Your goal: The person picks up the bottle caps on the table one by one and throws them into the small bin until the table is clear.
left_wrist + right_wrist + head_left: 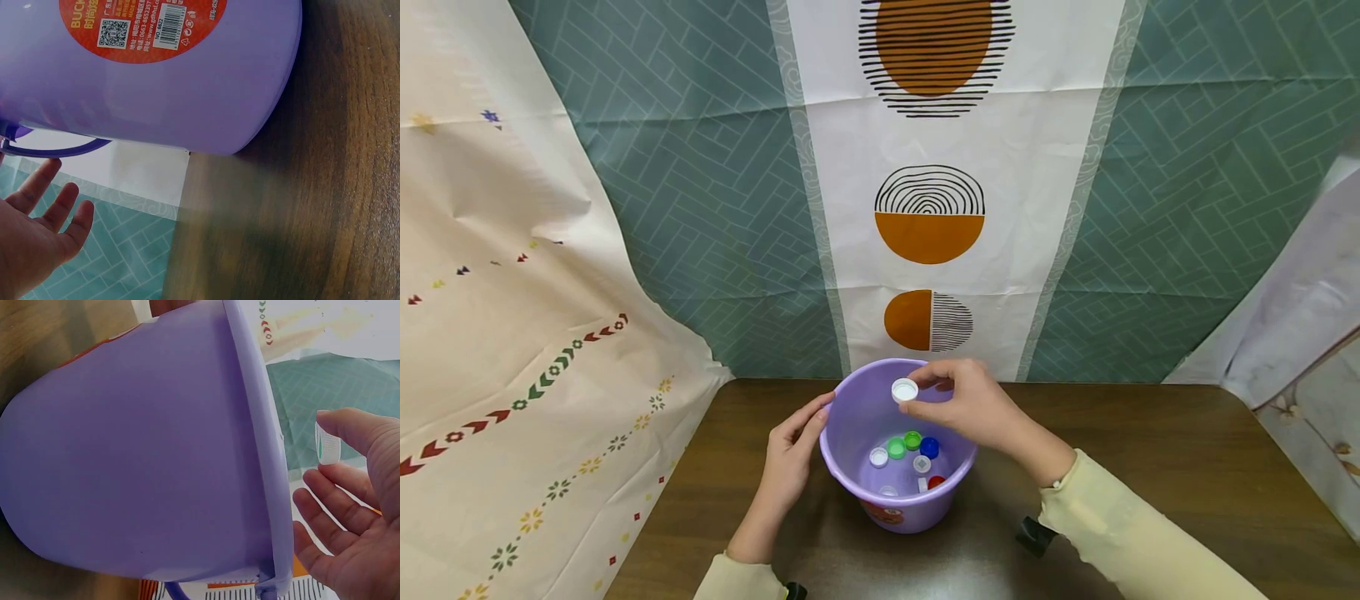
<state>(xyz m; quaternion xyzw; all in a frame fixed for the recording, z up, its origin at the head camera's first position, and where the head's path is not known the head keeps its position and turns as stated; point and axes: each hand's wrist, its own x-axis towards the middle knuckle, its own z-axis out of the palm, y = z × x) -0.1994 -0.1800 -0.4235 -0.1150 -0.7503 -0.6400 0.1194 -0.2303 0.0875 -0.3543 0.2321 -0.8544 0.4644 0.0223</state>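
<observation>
My right hand (973, 404) pinches a white bottle cap (905, 390) between thumb and index finger, above the far right part of a purple bucket (850, 417). In the right wrist view the cap (328, 444) shows its ribbed side, and the other fingers spread loosely. My left hand (793, 450) rests at the bucket's left rim; the left wrist view shows its lower fingers (65, 203) extended beside the bucket handle (62, 150). Inside the bucket lie several caps: green (897, 448), blue (929, 447), red (936, 482) and white (878, 457).
The bucket stands on a dark wooden table (1112, 517), with a red label (144, 25) on its near side. A patterned curtain (737, 250) hangs behind the table, cream cloth (497, 333) at the left and pale cloth (1300, 275) at the right.
</observation>
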